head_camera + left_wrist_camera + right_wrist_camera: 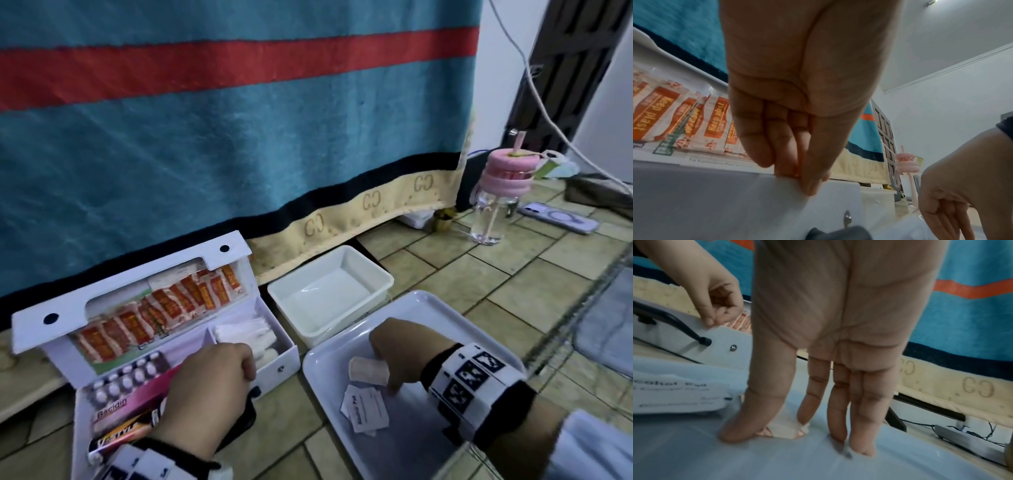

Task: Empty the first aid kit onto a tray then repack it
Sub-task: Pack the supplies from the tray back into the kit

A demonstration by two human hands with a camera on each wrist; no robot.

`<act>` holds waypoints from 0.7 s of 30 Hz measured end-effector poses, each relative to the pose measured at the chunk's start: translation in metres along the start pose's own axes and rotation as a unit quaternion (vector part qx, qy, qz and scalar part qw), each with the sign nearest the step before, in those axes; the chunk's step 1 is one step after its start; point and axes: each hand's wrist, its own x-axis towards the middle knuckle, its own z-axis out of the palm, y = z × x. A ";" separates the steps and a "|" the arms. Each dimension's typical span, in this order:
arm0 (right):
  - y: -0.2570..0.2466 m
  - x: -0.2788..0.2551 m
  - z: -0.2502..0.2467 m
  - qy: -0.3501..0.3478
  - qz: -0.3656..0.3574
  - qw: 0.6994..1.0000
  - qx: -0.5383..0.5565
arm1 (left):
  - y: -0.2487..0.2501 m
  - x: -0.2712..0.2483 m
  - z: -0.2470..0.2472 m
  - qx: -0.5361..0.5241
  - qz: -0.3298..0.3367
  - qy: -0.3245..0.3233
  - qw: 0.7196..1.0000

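The white first aid kit (274, 359) stands open on the tiled floor, its lid up and lined with orange plasters (164, 308). Inside lie a blister pack (126, 377), a pink box (137, 397), a dark packet (120, 435) and white gauze (246, 334). My left hand (251, 363) pinches the kit's front wall (756, 203), thumb outside. My right hand (387, 380) reaches down onto the white tray (428, 445). Its thumb and index finger pinch a small beige packet (785, 430), and its other fingertips touch the tray. Alcohol pads (364, 409) lie beside it.
A white plastic tub (329, 294) sits behind the tray, against a hanging blue and red blanket (239, 120). At the far right stand a bottle with a pink lid (496, 202) and a phone (558, 216). A wire rack (599, 325) borders the tray's right side.
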 end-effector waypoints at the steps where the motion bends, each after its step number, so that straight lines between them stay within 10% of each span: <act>1: 0.001 0.000 -0.001 -0.004 0.003 1.000 -0.004 | 0.000 -0.001 0.000 0.000 -0.003 0.001 1.000; 21: 0.023 -0.009 -0.021 0.126 0.020 0.955 0.268 | -0.001 0.003 0.003 -0.003 -0.007 0.022 1.000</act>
